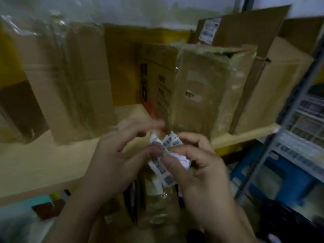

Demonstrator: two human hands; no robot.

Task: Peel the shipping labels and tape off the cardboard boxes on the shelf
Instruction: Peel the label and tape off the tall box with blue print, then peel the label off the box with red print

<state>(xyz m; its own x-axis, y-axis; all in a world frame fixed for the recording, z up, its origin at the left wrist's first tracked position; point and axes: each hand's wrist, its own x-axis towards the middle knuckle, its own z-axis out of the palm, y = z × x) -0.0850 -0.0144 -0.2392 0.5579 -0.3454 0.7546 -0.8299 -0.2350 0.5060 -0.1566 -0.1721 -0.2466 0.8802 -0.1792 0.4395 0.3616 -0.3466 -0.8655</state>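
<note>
Head view: both hands meet low in the middle of the picture, in front of the shelf (43, 163). Between them is a crumpled white shipping label (166, 155) with barcodes on it, free of any box. The left hand (112, 155) has its fingers bent and its thumb pressed onto the label's left part. The right hand (201, 169) is curled round the right part, pinching the paper between thumb and forefinger. Motion blur hides the exact finger contact.

Just beyond the hands stands a tall cardboard box (198, 95). Its face shows pale torn patches and glossy tape wrinkles at the top and right edge. I judge the label came from this box, so the step in hand is balling up peeled waste, not peeling.

Further beyond the right hand, high up, another box carries a second label (209, 30) that is not yet peeled. To the right of the right hand are a metal rack (298, 95) and a blue carton (263, 172).

The next move calls for getting rid of the wad so that both hands are free. Then a fingernail must find a lifted corner of the tape left on the near box, or of the far label. A slow, low pull should keep the paper from tearing into scraps.
</note>
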